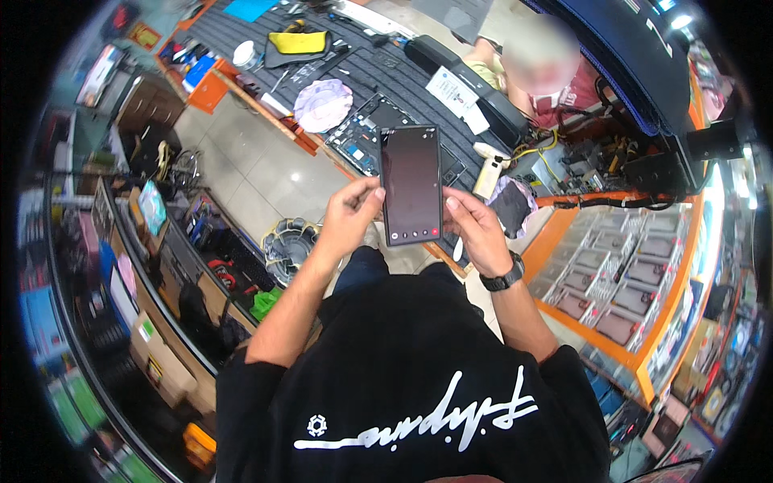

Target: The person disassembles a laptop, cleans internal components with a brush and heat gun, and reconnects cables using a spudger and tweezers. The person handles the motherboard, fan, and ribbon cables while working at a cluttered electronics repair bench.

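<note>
A dark smartphone (411,181) with its screen lit is held upright between my two hands, over the near edge of the workbench. My left hand (352,216) is closed on the phone's left edge, its thumb near the side of the screen. On the opposite edge my right hand (477,229) grips the phone, with a black watch (503,275) on that wrist. Small icons line the lower end of the screen. Just behind the phone lies an opened laptop (352,138) with its inner parts bare, partly hidden by the phone.
On the ribbed dark bench mat (394,84) are a crumpled pale cloth (323,105), a yellow-and-black pouch (298,47) and a cream handheld tool (489,167). Another person (555,88) is at the far side. A glass display case (620,278) stands right; a round stool (291,249) is left.
</note>
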Demonstrator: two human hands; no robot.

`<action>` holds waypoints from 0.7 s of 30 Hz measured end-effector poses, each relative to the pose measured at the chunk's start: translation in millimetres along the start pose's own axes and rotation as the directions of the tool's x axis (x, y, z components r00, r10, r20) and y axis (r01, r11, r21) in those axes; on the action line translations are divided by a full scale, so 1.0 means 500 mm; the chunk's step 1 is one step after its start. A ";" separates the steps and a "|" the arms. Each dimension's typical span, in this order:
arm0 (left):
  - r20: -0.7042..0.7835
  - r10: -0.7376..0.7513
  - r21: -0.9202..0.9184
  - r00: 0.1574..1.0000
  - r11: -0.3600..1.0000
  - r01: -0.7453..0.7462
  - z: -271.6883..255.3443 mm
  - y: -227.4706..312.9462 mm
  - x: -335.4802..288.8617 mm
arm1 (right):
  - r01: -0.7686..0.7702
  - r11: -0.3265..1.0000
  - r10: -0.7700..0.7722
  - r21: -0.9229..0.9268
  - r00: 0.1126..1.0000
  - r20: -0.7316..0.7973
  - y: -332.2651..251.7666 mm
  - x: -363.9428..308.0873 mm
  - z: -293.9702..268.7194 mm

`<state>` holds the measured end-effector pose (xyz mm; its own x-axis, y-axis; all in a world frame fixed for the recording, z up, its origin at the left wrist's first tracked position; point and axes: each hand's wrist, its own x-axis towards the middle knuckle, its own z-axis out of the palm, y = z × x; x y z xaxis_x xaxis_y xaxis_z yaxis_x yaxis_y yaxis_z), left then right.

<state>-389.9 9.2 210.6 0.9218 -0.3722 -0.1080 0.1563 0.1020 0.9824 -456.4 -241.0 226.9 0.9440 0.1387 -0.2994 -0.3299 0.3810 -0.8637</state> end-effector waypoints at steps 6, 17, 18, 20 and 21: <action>0.318 -0.015 0.195 0.948 0.980 -0.050 -0.056 0.098 0.155 | 0.093 0.989 -0.118 -0.111 0.963 -0.242 -0.028 0.055 0.044; 0.384 -0.086 0.324 0.919 0.945 -0.047 -0.102 0.071 0.288 | 0.229 0.957 -0.266 -0.179 0.938 -0.224 0.005 0.167 0.005; 0.378 -0.092 0.314 0.921 0.949 -0.034 -0.105 0.069 0.305 | 0.239 0.954 -0.278 -0.183 0.932 -0.231 0.002 0.181 0.002; 0.368 -0.105 0.292 0.924 0.956 -0.008 -0.115 0.066 0.342 | 0.248 0.949 -0.290 -0.193 0.927 -0.237 0.010 0.223 -0.010; 0.367 -0.089 0.294 0.926 0.955 -0.025 -0.128 0.053 0.370 | 0.249 0.945 -0.299 -0.214 0.922 -0.246 0.017 0.252 -0.017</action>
<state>-192.7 1.9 206.8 0.7093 -0.6925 -0.1315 0.0222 -0.1646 0.9861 -340.2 -228.3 178.4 0.9703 -0.2112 -0.1179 -0.0755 0.1987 -0.9771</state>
